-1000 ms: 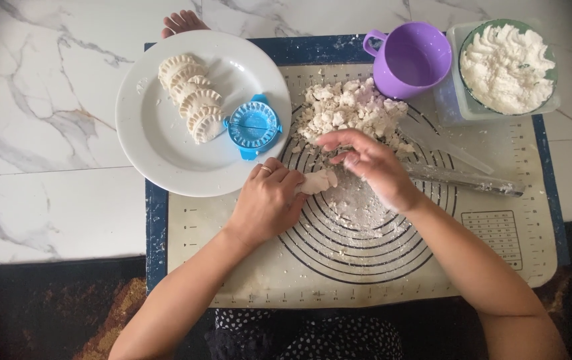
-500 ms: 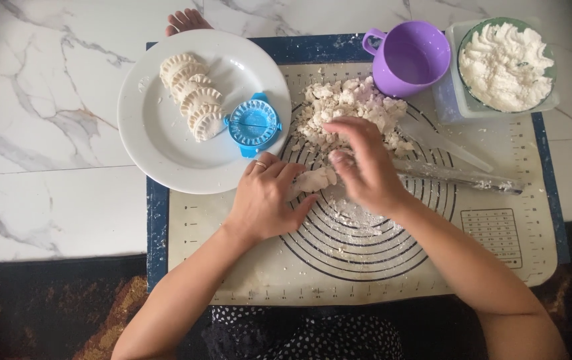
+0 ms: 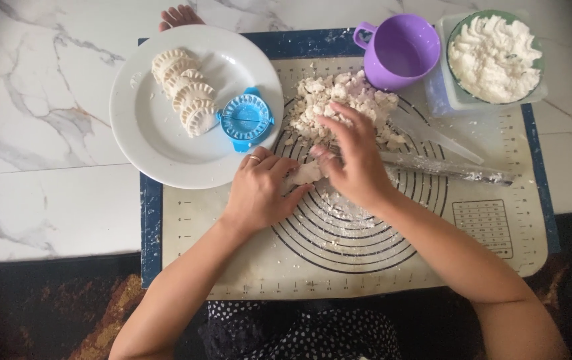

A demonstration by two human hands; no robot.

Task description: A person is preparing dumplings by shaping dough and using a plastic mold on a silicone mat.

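Marble floor, baking mat (image 3: 486, 260). Left hand (image 3: 259, 190) and right hand (image 3: 352, 160) pinch a dough lump (image 3: 307, 173) mid-mat, fingers closed on it. Crumbly scraps (image 3: 339, 100) nearby could stick, likely tearing it.

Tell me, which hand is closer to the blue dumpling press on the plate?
The left hand. It rests on the mat just below the blue dumpling press, near the white plate. The right hand is farther off to the side, by the dough crumbs.
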